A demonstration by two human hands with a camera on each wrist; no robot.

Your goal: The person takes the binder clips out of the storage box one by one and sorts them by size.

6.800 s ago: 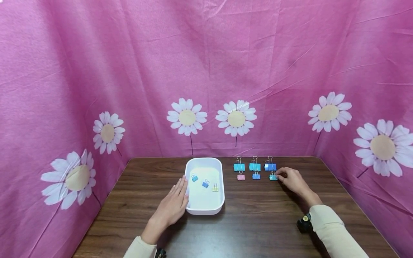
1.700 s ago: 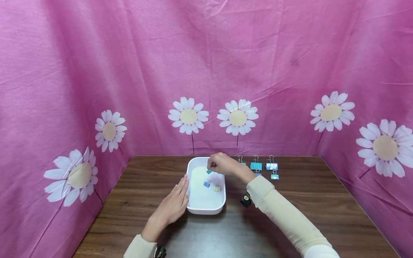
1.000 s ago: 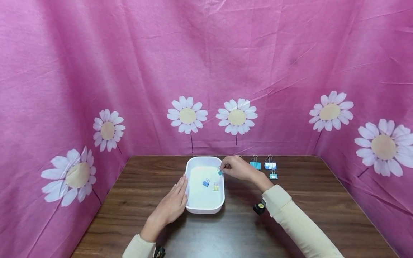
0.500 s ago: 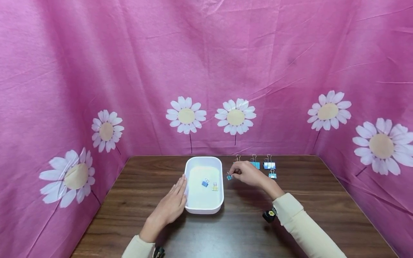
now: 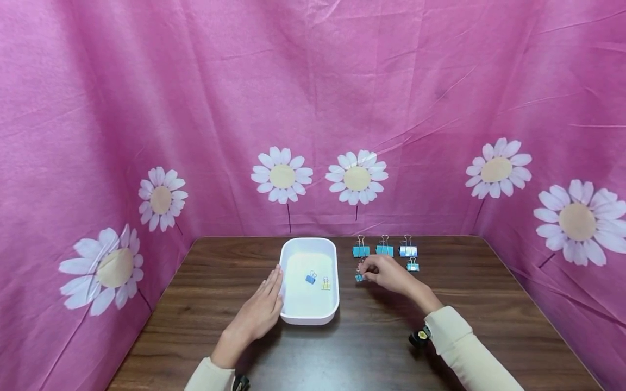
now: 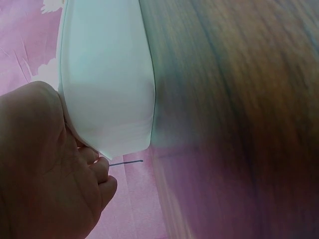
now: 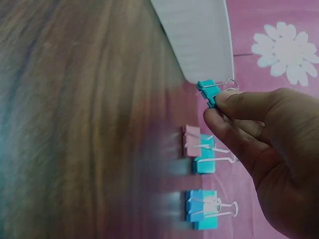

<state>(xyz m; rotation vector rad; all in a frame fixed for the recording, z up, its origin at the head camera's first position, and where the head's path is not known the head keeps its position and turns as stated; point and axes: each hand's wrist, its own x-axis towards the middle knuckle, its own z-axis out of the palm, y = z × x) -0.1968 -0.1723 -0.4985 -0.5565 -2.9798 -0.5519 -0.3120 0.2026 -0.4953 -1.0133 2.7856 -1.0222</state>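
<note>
My right hand [image 5: 393, 276] pinches a small teal binder clip [image 7: 209, 90] between thumb and fingers, held just in front of the rows of clips. In the head view, my left hand [image 5: 260, 305] rests with extended fingers against the left wall of a white tray [image 5: 310, 321]. Inside the tray lie a small blue binder clip [image 5: 310, 278] and a small yellow binder clip [image 5: 325, 284]. Close to the right hand, a small pink binder clip [image 7: 191, 141] and another small blue binder clip [image 7: 195, 205] stand before larger ones; my hand partly hides them from above.
At the back stand large teal binder clips [image 5: 385, 251] and a large blue binder clip [image 5: 408, 251]. A small teal one [image 5: 413, 266] is in front of the blue. The brown wooden table [image 5: 313, 358] meets a pink flowered curtain [image 5: 220, 136] behind.
My right hand went from the far right clip into the tray and took up the small teal binder clip there. It then brought it over the tray's right rim. The left hand stayed put.
</note>
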